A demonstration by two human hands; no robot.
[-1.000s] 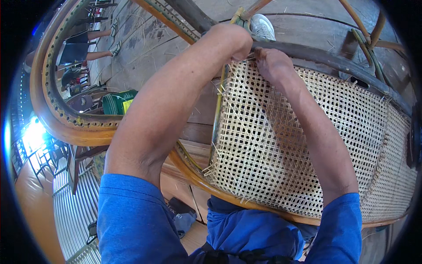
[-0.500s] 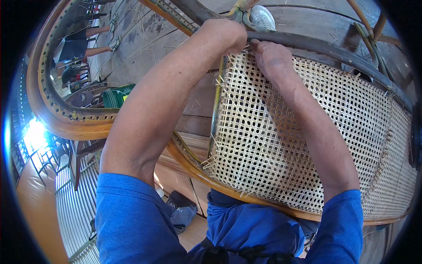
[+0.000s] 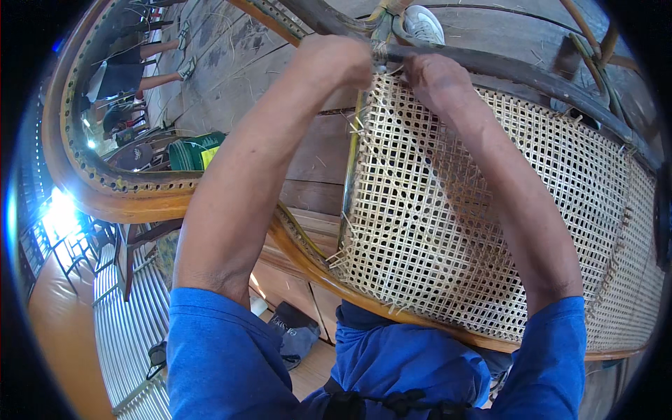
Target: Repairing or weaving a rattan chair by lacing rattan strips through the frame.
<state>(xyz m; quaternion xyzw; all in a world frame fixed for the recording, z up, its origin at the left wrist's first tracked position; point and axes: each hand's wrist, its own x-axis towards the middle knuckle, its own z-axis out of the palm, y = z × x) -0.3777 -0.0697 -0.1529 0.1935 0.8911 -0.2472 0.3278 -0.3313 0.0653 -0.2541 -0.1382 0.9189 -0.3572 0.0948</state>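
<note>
A pale woven cane panel (image 3: 413, 210) spans a curved wooden frame in front of me, with loose strand ends sticking out along its left edge. At the panel's far left corner, by the dark wooden rail (image 3: 504, 66), both hands are at work. My left hand (image 3: 337, 61) is curled closed just left of the corner, slightly blurred; its fingertips and anything in them are hidden. My right hand (image 3: 439, 78) bends closed over the panel's far edge against the rail, and what its fingers hold is not visible. A light binding (image 3: 379, 50) wraps the frame joint between the hands.
A curved wooden frame part with a row of holes (image 3: 133, 199) arches at the left. Beyond it lie a green container (image 3: 196, 152) and a dark cap (image 3: 133, 157). A white shoe (image 3: 423, 25) rests past the rail. Another person's legs (image 3: 159, 66) show at far left.
My left hand has moved left, away from the corner, widening the gap between the hands. My right hand has shifted slightly right and stays at the rail.
</note>
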